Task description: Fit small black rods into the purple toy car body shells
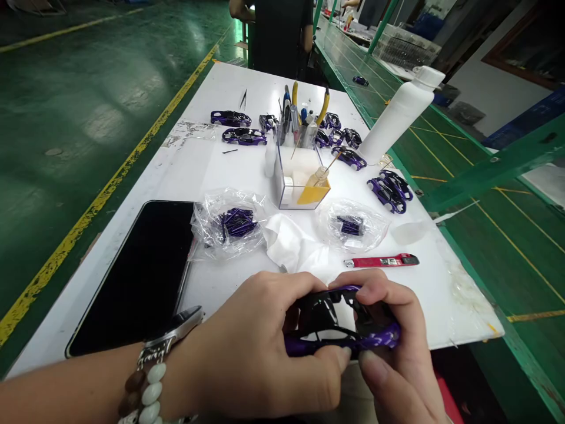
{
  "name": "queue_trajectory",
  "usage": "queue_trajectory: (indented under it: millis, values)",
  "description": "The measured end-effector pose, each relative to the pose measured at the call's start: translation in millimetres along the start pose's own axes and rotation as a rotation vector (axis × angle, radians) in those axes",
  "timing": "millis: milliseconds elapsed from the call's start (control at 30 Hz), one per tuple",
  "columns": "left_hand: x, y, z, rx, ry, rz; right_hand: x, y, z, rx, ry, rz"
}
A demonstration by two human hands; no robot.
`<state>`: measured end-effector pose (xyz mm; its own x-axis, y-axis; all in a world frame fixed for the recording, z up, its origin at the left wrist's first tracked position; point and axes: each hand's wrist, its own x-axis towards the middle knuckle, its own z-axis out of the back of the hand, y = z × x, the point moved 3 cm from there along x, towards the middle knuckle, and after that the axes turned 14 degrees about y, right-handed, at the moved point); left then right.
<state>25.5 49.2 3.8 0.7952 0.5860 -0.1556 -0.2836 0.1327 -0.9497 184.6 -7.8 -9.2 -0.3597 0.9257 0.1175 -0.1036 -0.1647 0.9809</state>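
Note:
A glossy black and purple toy car body [342, 324] is held up near the table's front edge, between both hands. My left hand [265, 341] grips its left end, thumb along the near side and fingers over the far side. At the other end, my right hand [401, 347] pinches the shell with thumb below and index finger on top. Just beyond the hands lie a crumpled white cloth [293, 244] and a red utility knife [382, 261]. Two clear plastic bags hold small purple parts: one on the left [238, 224], one on the right [351, 225].
A black tablet [136, 277] lies at the left. A clear organizer box [302, 194] with pliers and bottles stands mid-table, with several purple car bodies [244, 136] around it. A white bottle [399, 115] leans at the right. A person [281, 35] sits beyond the table.

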Motion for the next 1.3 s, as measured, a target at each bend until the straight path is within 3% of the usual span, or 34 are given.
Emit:
queue_trajectory:
  millis: [200,367,500,733,967,1133,1300]
  values:
    - [-1.1,5.9,-3.6,-0.113,0.008,0.065,7.3,-2.1,-8.1,0.032,-0.033,0.004]
    - [1.0,9.2,-6.6,-0.21,0.045,0.123,14.1,-6.2,-16.2,0.095,-0.219,0.209]
    - [1.5,10.6,-7.7,-0.287,0.046,0.125,16.1,-2.5,-18.9,0.128,-0.201,0.105]
    - [1.7,12.1,-8.7,-0.31,0.026,0.141,16.2,-1.5,-20.6,0.109,-0.232,0.079]
    - [1.7,9.8,-6.0,-0.291,0.03,0.075,13.7,-7.3,-19.4,0.091,-0.288,0.17]
    - [1.0,8.4,-6.1,-0.301,0.047,0.103,7.0,-3.4,-8.6,-0.072,-0.162,0.02]
    - [-0.6,4.9,-6.3,-0.191,0.016,0.055,8.1,-1.3,-13.3,-0.042,-0.202,0.101]
